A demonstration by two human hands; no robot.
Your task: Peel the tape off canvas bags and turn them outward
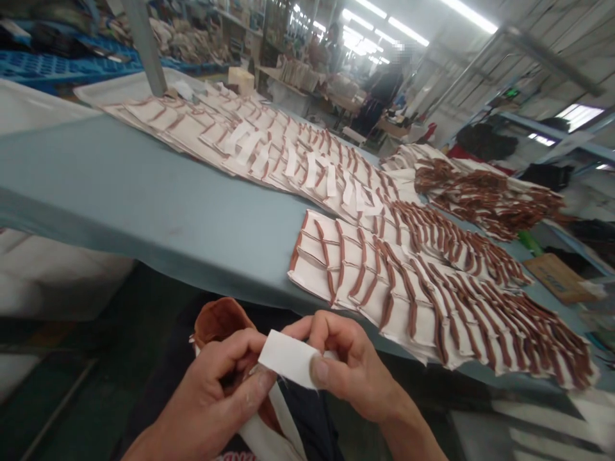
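Note:
Between my two hands is a small white rectangular label (291, 360), held level in front of my lap. My right hand (348, 365) pinches its right end between thumb and fingers. At the other end, my left hand (218, 384) is closed with thumb and forefinger together, gripping the edge of a brown-and-white fabric piece (225, 320) beside the label. That piece hangs down over my lap, its brown part curling up behind my left hand. The fingertips of my left hand are partly hidden.
A blue-grey table (168, 211) stretches ahead. Overlapping rows of white fabric pieces with brown edging (384, 282) lie on it, with white strips (312, 169) on the farther row. A brown fabric heap (485, 192) and a cardboard piece (560, 276) lie right. A person (382, 93) stands far back.

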